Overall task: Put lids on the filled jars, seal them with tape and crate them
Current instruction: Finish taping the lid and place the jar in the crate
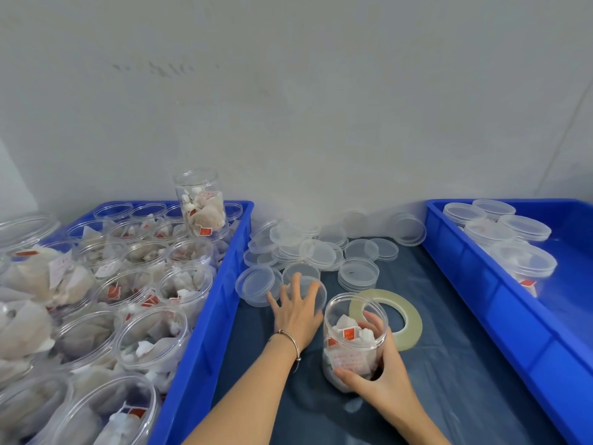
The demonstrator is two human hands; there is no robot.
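Observation:
A clear plastic jar (351, 332) filled with white tea bags stands lidless on the dark cloth in the middle. My right hand (382, 377) grips it around its lower side. My left hand (296, 311) lies with spread fingers on a clear lid (316, 292) at the near edge of a heap of clear lids (317, 248). A roll of clear tape (402, 319) lies flat just behind and right of the jar.
A blue crate (205, 316) on the left holds several open filled jars, one jar (202, 203) standing on top at the back. A blue crate (500, 293) on the right holds several lidded jars (523, 258). A grey wall stands close behind.

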